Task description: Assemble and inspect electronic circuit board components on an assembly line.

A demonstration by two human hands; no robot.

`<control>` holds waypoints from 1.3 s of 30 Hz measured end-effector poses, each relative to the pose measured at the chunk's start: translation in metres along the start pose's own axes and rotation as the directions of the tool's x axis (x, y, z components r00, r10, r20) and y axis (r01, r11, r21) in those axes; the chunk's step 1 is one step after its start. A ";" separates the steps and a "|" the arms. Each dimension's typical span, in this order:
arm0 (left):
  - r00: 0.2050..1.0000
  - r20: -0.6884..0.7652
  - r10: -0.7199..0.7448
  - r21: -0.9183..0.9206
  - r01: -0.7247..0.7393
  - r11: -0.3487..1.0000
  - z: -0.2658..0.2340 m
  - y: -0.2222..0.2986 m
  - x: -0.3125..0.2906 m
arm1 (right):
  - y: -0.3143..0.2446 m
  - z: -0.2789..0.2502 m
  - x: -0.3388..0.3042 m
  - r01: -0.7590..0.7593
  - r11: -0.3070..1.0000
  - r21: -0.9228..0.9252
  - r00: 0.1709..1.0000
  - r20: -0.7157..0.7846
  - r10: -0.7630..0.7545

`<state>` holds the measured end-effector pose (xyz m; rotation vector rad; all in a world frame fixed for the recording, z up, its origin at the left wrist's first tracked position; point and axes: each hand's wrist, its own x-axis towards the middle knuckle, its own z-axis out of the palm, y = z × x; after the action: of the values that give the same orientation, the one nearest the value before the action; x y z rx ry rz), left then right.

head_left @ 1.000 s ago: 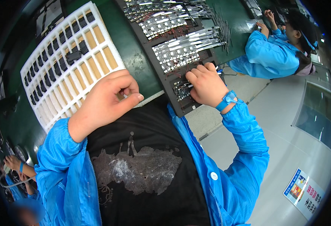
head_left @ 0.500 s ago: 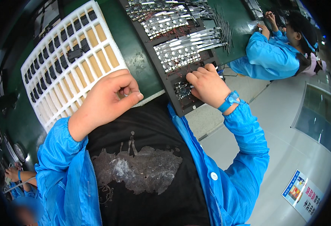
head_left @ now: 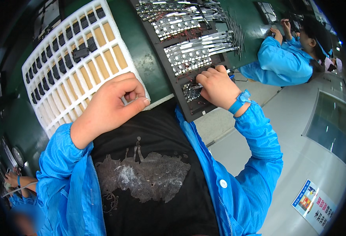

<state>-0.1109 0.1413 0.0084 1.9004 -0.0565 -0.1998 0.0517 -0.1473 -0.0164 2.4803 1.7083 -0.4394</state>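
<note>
My left hand (head_left: 109,107) hovers at the near edge of the white foam tray (head_left: 130,59), its fingers curled in and its thumb drawn toward the index finger. Anything held between those fingertips is too small or hidden. To the right, my right hand (head_left: 220,87) bends its fingers down over the near part of a black foam tray (head_left: 177,94). Beside its fingertips lies a small dark circuit board (head_left: 191,93) with thin wires. The fingertips are partly covered, so what they grip cannot be made out. Farther up that tray are rows of circuit boards (head_left: 185,58) with silvery strips.
Black rectangular modules (head_left: 55,72) fill several slots of the white tray; one module (head_left: 81,53) lies across the dividers. Thin dark strips (head_left: 236,37) stick out past the black tray's right side. A co-worker (head_left: 285,59) in blue sits at the green table (head_left: 141,59).
Both trays sit slightly farther right in the picture, while my hands keep nearly the same pose. My right hand's fingers have shifted slightly over the board. The co-worker's hands have moved a little.
</note>
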 end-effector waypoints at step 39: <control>0.998 -0.053 0.040 0.021 -0.039 0.999 -0.004 0.001 -0.035 | 0.011 -0.062 0.006 -0.026 0.942 0.333 0.979 0.198 -0.043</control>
<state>-0.1442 0.1501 0.0143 1.9217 -0.0603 -0.1226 0.0754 -0.1307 0.0400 2.5328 1.6814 -1.0259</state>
